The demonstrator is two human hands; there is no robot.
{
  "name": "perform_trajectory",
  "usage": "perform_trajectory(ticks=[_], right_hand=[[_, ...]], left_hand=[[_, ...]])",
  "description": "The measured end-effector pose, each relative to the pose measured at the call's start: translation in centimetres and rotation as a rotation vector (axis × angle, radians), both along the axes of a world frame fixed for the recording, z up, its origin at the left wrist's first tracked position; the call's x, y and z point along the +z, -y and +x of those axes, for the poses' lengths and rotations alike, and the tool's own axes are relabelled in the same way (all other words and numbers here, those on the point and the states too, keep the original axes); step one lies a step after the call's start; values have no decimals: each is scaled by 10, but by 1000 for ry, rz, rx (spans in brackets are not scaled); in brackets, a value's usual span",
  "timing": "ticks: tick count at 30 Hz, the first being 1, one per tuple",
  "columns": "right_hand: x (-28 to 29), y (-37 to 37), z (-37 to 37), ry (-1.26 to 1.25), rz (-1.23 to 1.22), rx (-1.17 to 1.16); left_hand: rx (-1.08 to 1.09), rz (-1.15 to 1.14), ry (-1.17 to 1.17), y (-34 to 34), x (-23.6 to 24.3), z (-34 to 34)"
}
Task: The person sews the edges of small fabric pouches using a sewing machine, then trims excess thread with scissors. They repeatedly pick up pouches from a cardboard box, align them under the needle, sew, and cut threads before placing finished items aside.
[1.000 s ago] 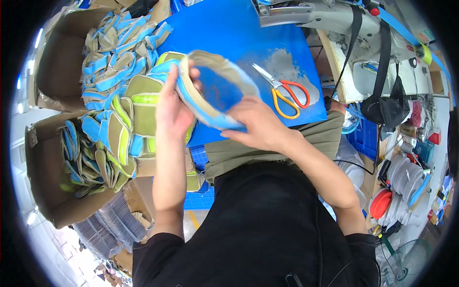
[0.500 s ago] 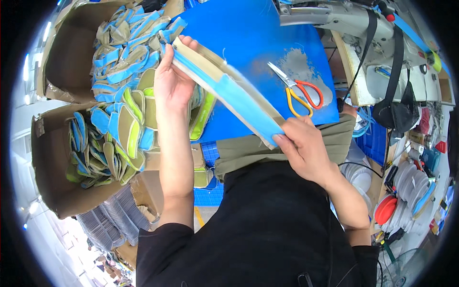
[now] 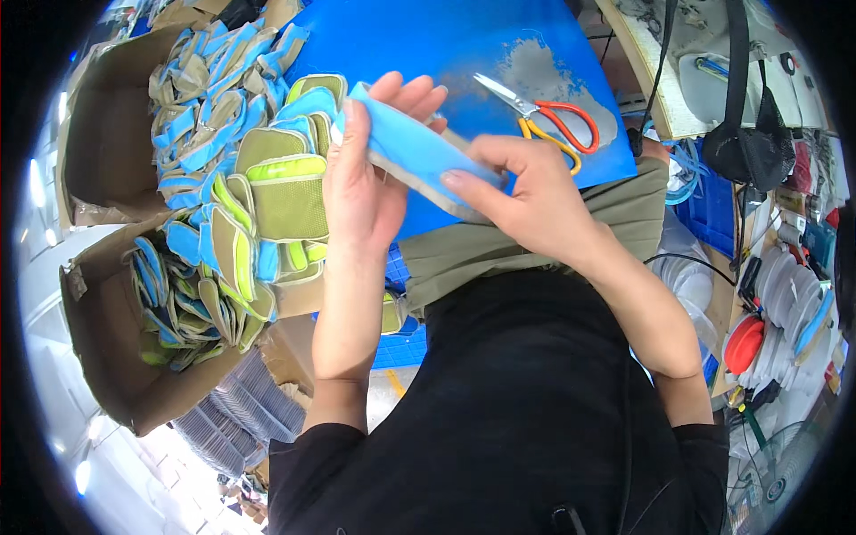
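A blue and tan fabric strip [image 3: 415, 147] is stretched slantwise between my hands above the blue table [image 3: 392, 40]. My left hand [image 3: 370, 192] grips its upper left end, the thumb lying on the blue side and the fingers behind. Closed on the lower right part is my right hand [image 3: 526, 192], thumb on top. The strip looks bent into a loop, though the fingers partly cover it. Beside my left hand lie green and blue padded pieces [image 3: 290, 196]. Scissors [image 3: 544, 116] with a red and a yellow handle rest beyond my right hand, blades pointing up-left.
Blue and tan strips [image 3: 214, 98] form a heap at the table's left, by a cardboard box [image 3: 111, 125]. Another cardboard box [image 3: 98, 357] below holds padded pieces. At right are a machine table [image 3: 655, 89], hanging black straps [image 3: 738, 80] and white discs [image 3: 785, 285].
My hands have come closer together, and the strip, earlier pulled out long, is now shorter and turned blue side up. My left hand has moved down and right, uncovering the padded pieces.
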State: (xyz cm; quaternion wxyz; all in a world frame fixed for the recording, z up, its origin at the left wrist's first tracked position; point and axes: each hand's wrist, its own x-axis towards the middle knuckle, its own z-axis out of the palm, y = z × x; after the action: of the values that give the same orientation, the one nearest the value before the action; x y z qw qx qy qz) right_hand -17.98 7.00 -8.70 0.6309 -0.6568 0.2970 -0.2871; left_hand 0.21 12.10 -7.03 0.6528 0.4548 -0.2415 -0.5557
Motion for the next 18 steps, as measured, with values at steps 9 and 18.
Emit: perform_trajectory(ticks=[9, 18], right_hand=[[5, -6, -1, 60, -3, -79], [13, -1, -4, 37, -7, -70]], left_hand=[[101, -37, -62, -2, 2, 7], [28, -115, -48, -4, 3, 9]])
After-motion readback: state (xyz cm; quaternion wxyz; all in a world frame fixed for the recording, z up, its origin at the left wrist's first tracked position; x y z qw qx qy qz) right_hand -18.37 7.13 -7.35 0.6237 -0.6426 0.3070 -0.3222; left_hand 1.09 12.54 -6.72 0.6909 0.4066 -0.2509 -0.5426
